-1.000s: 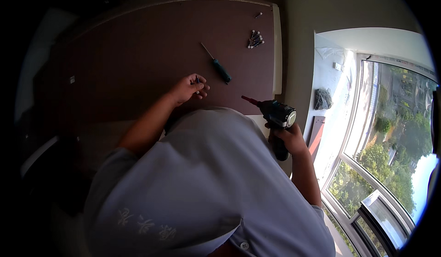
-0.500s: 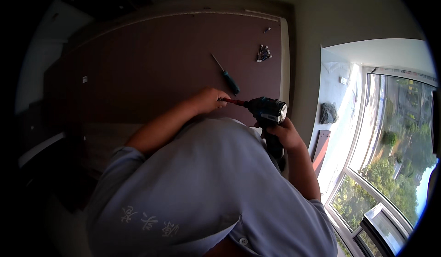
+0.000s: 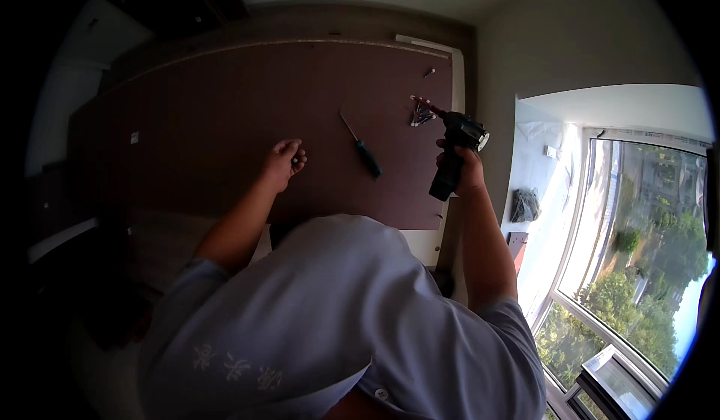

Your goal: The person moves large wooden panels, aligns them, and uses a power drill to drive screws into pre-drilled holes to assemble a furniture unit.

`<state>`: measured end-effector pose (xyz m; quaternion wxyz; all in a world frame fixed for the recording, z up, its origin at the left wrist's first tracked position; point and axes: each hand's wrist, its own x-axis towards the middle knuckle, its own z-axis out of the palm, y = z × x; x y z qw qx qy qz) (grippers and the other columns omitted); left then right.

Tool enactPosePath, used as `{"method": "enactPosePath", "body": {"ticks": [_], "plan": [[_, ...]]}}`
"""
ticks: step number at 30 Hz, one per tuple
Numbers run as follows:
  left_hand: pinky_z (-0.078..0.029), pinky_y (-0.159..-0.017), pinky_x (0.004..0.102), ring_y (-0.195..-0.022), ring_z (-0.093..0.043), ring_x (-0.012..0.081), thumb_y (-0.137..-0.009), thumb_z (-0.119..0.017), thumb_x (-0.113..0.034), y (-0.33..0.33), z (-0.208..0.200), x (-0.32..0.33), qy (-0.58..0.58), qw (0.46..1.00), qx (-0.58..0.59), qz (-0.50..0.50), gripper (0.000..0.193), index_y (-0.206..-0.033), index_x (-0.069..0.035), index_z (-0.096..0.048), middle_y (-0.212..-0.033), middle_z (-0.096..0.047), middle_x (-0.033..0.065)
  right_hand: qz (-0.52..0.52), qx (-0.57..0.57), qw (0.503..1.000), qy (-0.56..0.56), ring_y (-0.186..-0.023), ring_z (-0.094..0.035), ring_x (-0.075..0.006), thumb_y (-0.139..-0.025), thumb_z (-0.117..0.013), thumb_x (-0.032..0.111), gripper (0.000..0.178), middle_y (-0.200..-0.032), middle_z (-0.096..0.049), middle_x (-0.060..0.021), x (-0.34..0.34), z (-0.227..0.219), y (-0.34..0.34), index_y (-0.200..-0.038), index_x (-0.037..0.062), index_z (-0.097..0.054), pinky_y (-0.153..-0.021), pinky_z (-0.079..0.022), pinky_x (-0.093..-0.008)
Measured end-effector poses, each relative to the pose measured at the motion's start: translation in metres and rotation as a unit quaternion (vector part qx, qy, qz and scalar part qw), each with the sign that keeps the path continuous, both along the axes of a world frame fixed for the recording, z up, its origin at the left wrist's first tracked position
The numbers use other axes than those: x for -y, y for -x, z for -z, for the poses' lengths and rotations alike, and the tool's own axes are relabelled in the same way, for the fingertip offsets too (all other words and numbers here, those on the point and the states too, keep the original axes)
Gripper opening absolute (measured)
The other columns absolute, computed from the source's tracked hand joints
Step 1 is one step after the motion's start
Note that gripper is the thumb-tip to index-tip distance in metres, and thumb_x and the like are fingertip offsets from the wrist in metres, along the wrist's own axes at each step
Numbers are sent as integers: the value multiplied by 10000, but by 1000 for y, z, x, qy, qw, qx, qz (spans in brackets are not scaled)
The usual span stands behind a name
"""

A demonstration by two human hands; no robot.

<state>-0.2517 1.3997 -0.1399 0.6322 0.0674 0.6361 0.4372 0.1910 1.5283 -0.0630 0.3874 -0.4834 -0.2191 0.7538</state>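
My right hand [image 3: 470,171] is wrapped round the grip of a dark cordless drill [image 3: 463,130] with a long red bit. The bit points forward and left, its tip over a small pile of bolt-like fittings with pale ends [image 3: 424,115]; whether they touch cannot be made out. My left hand [image 3: 283,165] is over the brown panel [image 3: 225,120], fingers curled in. A small dark bit shows between those fingers, too small to name. Between my two hands a screwdriver [image 3: 366,157] with a dark green handle lies on the panel, blade pointing away.
One more fitting [image 3: 429,72] lies alone near the panel's far right corner. A small white piece [image 3: 135,138] is on the left part. The wall and a bright window [image 3: 637,232] stand at the right, with a dark bundle [image 3: 526,205] on the sill.
My left hand has left the drill's bit and moved left and nearer. My right hand has carried the drill forward, its bit now over the pile of fittings.
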Motion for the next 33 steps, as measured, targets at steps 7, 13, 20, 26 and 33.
{"method": "enactPosePath", "body": {"ticks": [7, 13, 20, 26, 33], "plan": [[-373, -484, 266, -555, -507, 114, -1036, -520, -570, 72, 26, 45, 210, 970, -110, -51, 469, -921, -137, -660, -647, -527, -10, 87, 165, 982, 38, -764, -687, -284, -898, -589, 178, 378, -966, -721, -154, -153, 26, -9, -1227, -8, -575, -698, -577, -415], [-356, -465, 285, -526, -499, 130, -1017, -554, -568, 79, 29, 47, 202, 975, -79, -39, 476, -898, -118, -655, -642, -531, -1, -48, 315, 946, 52, -699, -676, -263, -890, -611, 209, 343, -939, -732, -139, -227, -1, -12, -1181, 28, -609, -675, -560, -417], [-350, -444, 298, -517, -531, 138, -1017, -564, -537, 78, 21, 40, 209, 974, -86, -26, 454, -888, -110, -647, -631, -551, 9, -206, 481, 852, 1, -664, -670, -253, -859, -623, 213, 401, -911, -733, -148, -262, -21, -2, -1194, -9, -620, -642, -556, -397], [-343, -423, 296, -485, -519, 140, -1015, -566, -538, 78, 26, 44, 209, 973, -90, -27, 454, -881, -111, -643, -615, -544, 5, -189, 468, 862, 38, -643, -671, -261, -822, -637, 153, 385, -911, -730, -163, -267, -26, 22, -1168, -15, -631, -618, -566, -396], [-339, -419, 283, -480, -510, 135, -1011, -575, -539, 81, 32, 40, 195, 976, -91, -20, 446, -883, -118, -651, -615, -548, 1, -288, 517, 806, 2, -658, -690, -279, -850, -611, 186, 446, -936, -745, -157, -281, -18, 2, -1258, 12, -568, -630, -567, -413]]}}
